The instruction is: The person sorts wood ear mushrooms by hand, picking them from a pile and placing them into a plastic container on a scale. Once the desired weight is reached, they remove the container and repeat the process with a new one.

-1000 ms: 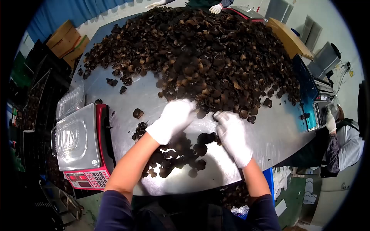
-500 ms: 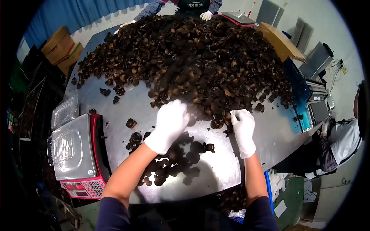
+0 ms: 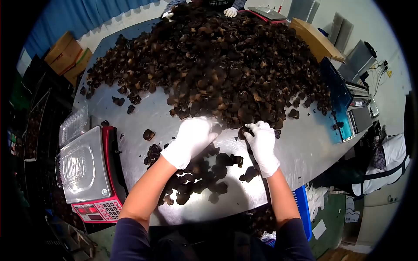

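Observation:
A large heap of dark dried fungus (image 3: 235,65) covers the far part of the metal table (image 3: 143,117). My left hand (image 3: 196,137), in a white glove, is at the heap's near edge with its fingers curled; what they hold, if anything, is hidden. My right hand (image 3: 262,141), also gloved, pinches a dark fungus piece (image 3: 244,132) between thumb and fingers, right of my left hand. Nearer to me, below my hands, lies a loose group of fungus pieces (image 3: 187,185). Another few pieces (image 3: 249,174) lie beside my right wrist.
A red scale (image 3: 111,169) with a clear plastic tray (image 3: 78,167) on it stands at the left. A co-worker's gloved hands (image 3: 230,12) are at the far edge. Another person (image 3: 383,165) is at the right. A blue basket (image 3: 302,209) sits below the table edge.
My right hand has moved left and slightly nearer to my left hand. Some dark pieces now lie beside my right wrist. The co-worker's hand at the far left has moved right.

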{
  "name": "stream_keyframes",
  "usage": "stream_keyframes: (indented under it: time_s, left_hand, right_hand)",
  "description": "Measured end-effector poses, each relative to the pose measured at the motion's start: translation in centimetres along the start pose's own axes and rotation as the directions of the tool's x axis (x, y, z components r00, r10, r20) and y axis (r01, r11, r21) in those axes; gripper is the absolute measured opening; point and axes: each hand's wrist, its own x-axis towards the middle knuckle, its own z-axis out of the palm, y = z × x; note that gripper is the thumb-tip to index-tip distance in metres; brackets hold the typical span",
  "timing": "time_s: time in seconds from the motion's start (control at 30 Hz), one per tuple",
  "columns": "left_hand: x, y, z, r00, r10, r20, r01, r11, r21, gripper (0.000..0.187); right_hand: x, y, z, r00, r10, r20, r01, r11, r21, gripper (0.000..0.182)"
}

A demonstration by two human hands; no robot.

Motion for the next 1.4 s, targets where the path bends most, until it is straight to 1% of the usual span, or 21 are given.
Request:
stream_keyframes:
  time_s: [0.17,0.23,0.4,0.43,0.5,0.53,0.57,0.6,0.63,0.7,0.77,0.9,0.97,1.03,1.1,1.13,1.17,1.23,1.3,1.37,1.4]
  left_hand:
    - [-1.4,-1.1,-0.4,0.995,-0.025,-0.096,0.019,0.998,-0.061,0.026]
    - [-2.0,-1.7,-0.4,0.995,-0.014,-0.094,0.012,1.000,-0.022,0.026]
    - [-2.1,-3.3,-0.2,0.989,-0.083,-0.119,0.086,0.996,0.023,0.025]
    - [-2.1,-3.7,-0.2,0.987,-0.101,-0.128,0.102,0.995,0.007,0.025]
    - [-1.9,-4.6,-0.1,0.984,-0.162,-0.072,0.167,0.984,0.069,0.021]
    - [-1.9,-5.2,0.4,0.988,-0.129,-0.089,0.132,0.991,0.028,0.019]
    - [-1.8,-5.5,0.8,0.990,-0.092,-0.106,0.091,0.996,-0.011,0.017]
    - [-1.3,-5.1,1.1,0.991,-0.036,-0.132,0.030,0.998,-0.047,0.015]
    - [-0.8,-4.4,1.5,0.986,0.018,-0.166,-0.034,0.995,-0.092,0.018]
    - [0.5,-2.3,2.6,0.980,0.084,-0.181,-0.101,0.991,-0.088,0.025]
    - [1.8,-0.5,3.9,0.998,0.030,-0.060,-0.030,1.000,0.008,0.028]
    - [2.7,-1.0,5.9,0.991,0.062,-0.122,-0.058,0.998,0.033,0.020]
    - [2.2,-1.1,5.0,0.990,0.055,-0.132,-0.050,0.998,0.044,0.019]
    - [0.1,-0.5,2.4,0.970,0.042,-0.239,-0.036,0.999,0.030,0.019]
    - [-2.2,-1.0,0.6,0.982,-0.014,-0.191,0.027,0.998,0.065,0.023]
    - [-3.6,-1.7,0.4,0.983,0.001,-0.186,0.017,0.996,0.091,0.024]
    - [-4.9,-2.4,0.2,0.982,0.018,-0.187,0.004,0.993,0.117,0.025]
    - [-7.0,-3.2,-0.4,0.998,-0.058,0.008,0.056,0.987,0.150,0.028]
    - [-8.3,-3.7,-0.9,0.996,-0.042,0.075,0.040,0.999,0.028,0.033]
    - [-8.8,-3.4,-1.3,0.996,-0.053,0.073,0.049,0.998,0.048,0.037]
    - [-9.1,-3.1,-1.6,0.996,-0.047,0.075,0.044,0.998,0.035,0.037]
  right_hand:
    - [0.8,-1.4,0.5,0.999,0.020,0.037,-0.016,0.994,-0.104,0.020]
    - [0.9,-1.8,0.7,0.998,-0.060,-0.027,0.055,0.988,-0.145,0.009]
    - [-1.5,-0.7,-5.0,0.975,-0.076,-0.210,0.113,0.979,0.169,0.004]
    - [-2.6,-0.8,-9.9,0.949,-0.305,-0.076,0.308,0.951,0.025,0.007]
    - [-8.5,3.5,-14.8,0.964,0.035,0.263,-0.062,0.993,0.097,0.013]
    - [-10.4,4.7,-18.0,0.863,0.200,0.464,-0.278,0.955,0.106,0.015]
    - [-14.2,7.9,-18.9,0.820,0.355,0.450,-0.404,0.915,0.014,0.021]
    - [-15.7,8.8,-20.4,0.855,0.265,0.445,-0.145,0.947,-0.285,0.023]
    - [-18.7,11.4,-20.0,0.767,0.482,0.425,-0.127,0.762,-0.635,0.013]
    - [-19.5,11.4,-18.8,0.833,0.467,0.298,-0.146,0.704,-0.695,0.005]
    - [-16.6,6.8,-17.2,0.950,0.295,0.106,-0.259,0.930,-0.261,0.016]
    - [-8.7,0.6,-10.6,0.965,0.258,0.034,-0.260,0.943,0.206,0.028]
    - [-4.9,-1.1,-7.7,0.973,0.232,0.019,-0.227,0.926,0.302,0.035]
    - [-2.2,-2.3,-5.2,0.981,0.171,0.092,-0.186,0.964,0.188,0.038]
    - [-1.0,-2.4,-2.1,0.960,0.174,0.219,-0.197,0.976,0.089,0.040]
    - [-1.1,-2.1,-1.5,0.987,0.067,0.146,-0.096,0.975,0.201,0.026]
    - [-1.3,-2.0,-1.3,0.987,0.066,0.145,-0.096,0.974,0.206,0.026]
    - [-2.1,-2.7,-2.5,0.970,0.008,0.242,-0.136,0.843,0.520,0.014]
    - [-3.1,-3.8,-6.9,0.896,0.082,0.437,-0.387,0.626,0.677,0.006]
    - [-3.8,-3.2,-9.2,0.882,0.335,0.331,-0.469,0.553,0.689,0.006]
    - [-4.3,-1.5,-8.9,0.830,0.415,0.372,-0.527,0.369,0.766,0.008]
